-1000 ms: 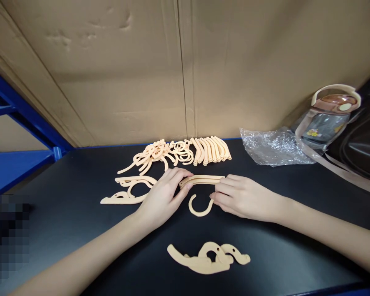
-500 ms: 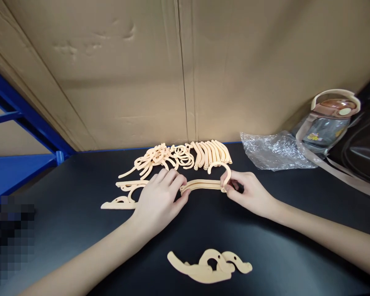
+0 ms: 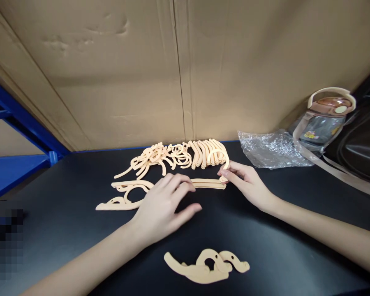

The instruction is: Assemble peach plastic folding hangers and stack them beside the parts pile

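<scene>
My right hand (image 3: 248, 183) pinches a beige hanger hook (image 3: 218, 152) between thumb and fingers. The hook's lower end sits over the right end of a pair of long beige hanger arms (image 3: 208, 184) lying side by side; whether they are joined there, I cannot tell. Above the arms' left end my left hand (image 3: 165, 205) is open, thumb stretched away from the fingers, and hides part of them. Beside that hand, to the left, lie more beige hanger pieces (image 3: 119, 204), partly covered by it. A folded-looking group of hanger pieces (image 3: 203, 273) rests near the front edge.
Behind my hands are a tangled heap of hanger hooks (image 3: 154, 158) and a row of curved arms (image 3: 206, 154). At the right lie a clear plastic bag (image 3: 271, 150) and a strapped drink bottle (image 3: 320, 123). A cardboard wall (image 3: 126, 82) and blue frame (image 3: 27, 119) bound the black table (image 3: 64, 230).
My left hand has let go of the hanger arms and spread its thumb and fingers. My right hand has shifted slightly up, still with the hook. The view has turned slightly.
</scene>
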`<state>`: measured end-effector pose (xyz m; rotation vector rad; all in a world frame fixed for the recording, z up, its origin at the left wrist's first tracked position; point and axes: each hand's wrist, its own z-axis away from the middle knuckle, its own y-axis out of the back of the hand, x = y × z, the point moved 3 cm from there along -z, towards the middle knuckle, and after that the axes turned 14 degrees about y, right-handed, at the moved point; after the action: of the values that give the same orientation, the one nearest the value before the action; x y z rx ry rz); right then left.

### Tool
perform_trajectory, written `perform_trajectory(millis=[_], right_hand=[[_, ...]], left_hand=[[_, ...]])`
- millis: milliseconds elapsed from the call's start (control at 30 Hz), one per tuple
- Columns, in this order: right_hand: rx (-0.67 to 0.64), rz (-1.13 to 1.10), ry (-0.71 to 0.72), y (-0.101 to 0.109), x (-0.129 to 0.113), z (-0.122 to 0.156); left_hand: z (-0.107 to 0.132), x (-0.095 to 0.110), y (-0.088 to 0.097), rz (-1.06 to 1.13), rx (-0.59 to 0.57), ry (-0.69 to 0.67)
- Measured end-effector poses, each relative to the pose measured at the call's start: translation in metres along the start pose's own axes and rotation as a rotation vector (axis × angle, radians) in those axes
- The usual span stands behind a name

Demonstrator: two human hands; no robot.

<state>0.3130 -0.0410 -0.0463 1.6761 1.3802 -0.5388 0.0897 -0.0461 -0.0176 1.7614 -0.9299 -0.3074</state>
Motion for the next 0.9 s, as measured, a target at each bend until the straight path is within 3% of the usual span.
perform_trajectory(millis=[133,200,267,533,667,800,900], right_hand=[[0.0,-0.01,-0.004,0.0,0.001,0.0],[-0.004,-0.001,0.002,0.001,0.0,0.0],[-0.009,0.01,0.009,0.001,-0.001,0.0],[-0.056,0.057,0.023,-0.001,-0.003,-0.001],[-0.062,0.11,0.026,0.0,-0.003,-0.001],[-0.045,0.097,0.024,0.0,-0.003,0.0],[-0.046,0.087,0.017,-0.001,-0.002,0.001]], left_hand=[[0.014,0.034,0.008,0.26,-0.281,-0.343],[0.021,0.045,0.007,0.215,-0.395,-0.411],[0.022,0.048,0.005,0.139,-0.425,-0.388],[0.012,0.021,-0.008,0.094,-0.355,-0.134],[0.008,0.014,-0.006,0.077,-0.187,-0.067],[0.002,0.001,0.001,-0.19,0.019,0.12],[-0.001,-0.009,0.002,-0.324,0.043,0.189]])
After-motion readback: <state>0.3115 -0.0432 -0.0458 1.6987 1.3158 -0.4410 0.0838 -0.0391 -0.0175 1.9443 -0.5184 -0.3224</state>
